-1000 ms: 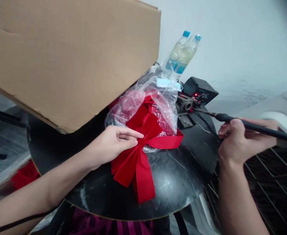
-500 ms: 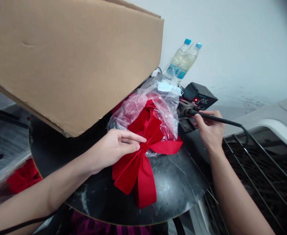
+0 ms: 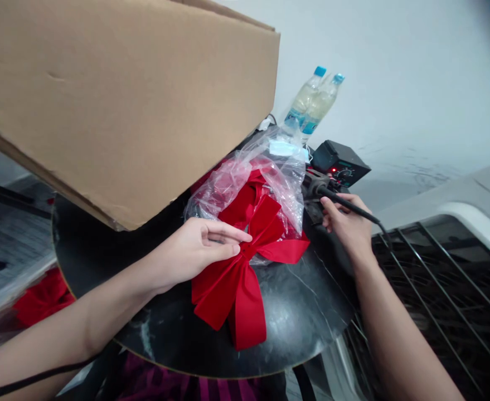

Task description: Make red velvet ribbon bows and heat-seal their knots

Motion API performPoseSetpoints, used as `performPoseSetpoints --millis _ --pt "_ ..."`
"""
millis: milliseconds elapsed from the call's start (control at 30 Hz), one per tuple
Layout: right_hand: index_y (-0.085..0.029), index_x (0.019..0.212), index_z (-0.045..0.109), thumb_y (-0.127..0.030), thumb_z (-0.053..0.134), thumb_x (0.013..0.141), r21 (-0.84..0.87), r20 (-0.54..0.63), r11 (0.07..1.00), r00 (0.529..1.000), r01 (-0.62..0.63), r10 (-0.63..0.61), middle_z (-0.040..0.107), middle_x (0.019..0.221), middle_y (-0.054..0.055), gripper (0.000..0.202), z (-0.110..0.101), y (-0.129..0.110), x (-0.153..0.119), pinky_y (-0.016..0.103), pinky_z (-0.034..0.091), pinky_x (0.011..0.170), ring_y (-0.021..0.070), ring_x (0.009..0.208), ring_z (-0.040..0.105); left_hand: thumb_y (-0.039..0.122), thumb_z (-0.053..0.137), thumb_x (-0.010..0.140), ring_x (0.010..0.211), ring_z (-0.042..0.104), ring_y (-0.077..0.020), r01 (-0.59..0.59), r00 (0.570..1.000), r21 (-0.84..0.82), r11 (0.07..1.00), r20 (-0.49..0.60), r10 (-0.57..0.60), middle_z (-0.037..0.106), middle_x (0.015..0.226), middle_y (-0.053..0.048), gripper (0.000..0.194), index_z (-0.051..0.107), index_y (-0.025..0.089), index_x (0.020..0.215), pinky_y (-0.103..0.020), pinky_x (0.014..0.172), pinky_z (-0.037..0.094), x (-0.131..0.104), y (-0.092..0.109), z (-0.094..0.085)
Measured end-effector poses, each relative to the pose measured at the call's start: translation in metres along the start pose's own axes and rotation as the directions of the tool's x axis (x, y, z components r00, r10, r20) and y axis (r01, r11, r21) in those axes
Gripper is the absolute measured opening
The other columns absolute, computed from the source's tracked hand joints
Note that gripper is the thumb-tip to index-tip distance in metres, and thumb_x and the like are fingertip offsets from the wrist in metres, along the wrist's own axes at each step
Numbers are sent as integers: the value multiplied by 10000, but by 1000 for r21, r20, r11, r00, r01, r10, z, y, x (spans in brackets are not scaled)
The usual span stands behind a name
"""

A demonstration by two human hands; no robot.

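Head camera, close above table (image 3: 299, 323), facing forward-down.

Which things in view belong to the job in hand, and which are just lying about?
In use:
red fabric ribbon bow, touched by the left hand
slim black rod-shaped tool, in the right hand
black boxy control unit with red light, probably the tool's

Apparently lying about:
large brown cardboard box
two clear plastic bottles, blue caps
flat pale blue face mask

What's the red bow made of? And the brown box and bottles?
The red bow looks like velvet ribbon: soft, matte, hardly shining. The brown box looks like cardboard: dull, tan, slightly dented. The bottles seem plastic: clear, shiny, see-through, though glass is possible.
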State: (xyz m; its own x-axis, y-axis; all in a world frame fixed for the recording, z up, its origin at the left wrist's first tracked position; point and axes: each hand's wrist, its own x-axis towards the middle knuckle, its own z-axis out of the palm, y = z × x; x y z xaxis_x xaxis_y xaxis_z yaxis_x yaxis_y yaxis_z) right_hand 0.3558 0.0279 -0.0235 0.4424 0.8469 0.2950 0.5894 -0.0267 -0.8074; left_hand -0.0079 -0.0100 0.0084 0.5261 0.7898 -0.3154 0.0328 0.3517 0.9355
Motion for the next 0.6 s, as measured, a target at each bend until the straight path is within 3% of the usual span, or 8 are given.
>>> performPoseSetpoints --millis 133,267,433,600 --pt "-199 701 610 -621 766 806 -90 133 987 981 -130 141 549 460 -20 462 -12 -8 -26 230 325 281 125 307 457 239 793 870 938 765 -154 -16 1000 -32 999 15 16 823 1024 -58 200 829 213 1065 -213 858 563 -1 0 1" --pt "-183 698 655 -695 730 813 -118 179 979 966 -167 186 556 472 -11 530 -23 -9 -62 222 325 290 118 315 458 215 788 876 902 769 -142 -65 998 -27 998 0 65 828 1005 -48 154 839 217 1021 -198 844 573 -16 9 -3" --pt "-200 726 652 -697 707 833 -49 117 984 977 -171 176 552 503 -19 511 -26 4 -80 228 339 323 119 359 460 280 819 867 837 777 -144 -70 993 -49 996 -95 65 832 977 -66 198 817 213 1053 -173 736 585 -64 23 -17" --pt "-222 725 686 -685 729 801 -45 103 987 982 -154 158 556 493 5 472 -25 2 -79 278 369 333 163 372 478 184 897 770 939 797 -227 -102 990 -225 969 -115 77 815 1062 -95 418 690 231 1131 -280 829 629 -119 22 -26"
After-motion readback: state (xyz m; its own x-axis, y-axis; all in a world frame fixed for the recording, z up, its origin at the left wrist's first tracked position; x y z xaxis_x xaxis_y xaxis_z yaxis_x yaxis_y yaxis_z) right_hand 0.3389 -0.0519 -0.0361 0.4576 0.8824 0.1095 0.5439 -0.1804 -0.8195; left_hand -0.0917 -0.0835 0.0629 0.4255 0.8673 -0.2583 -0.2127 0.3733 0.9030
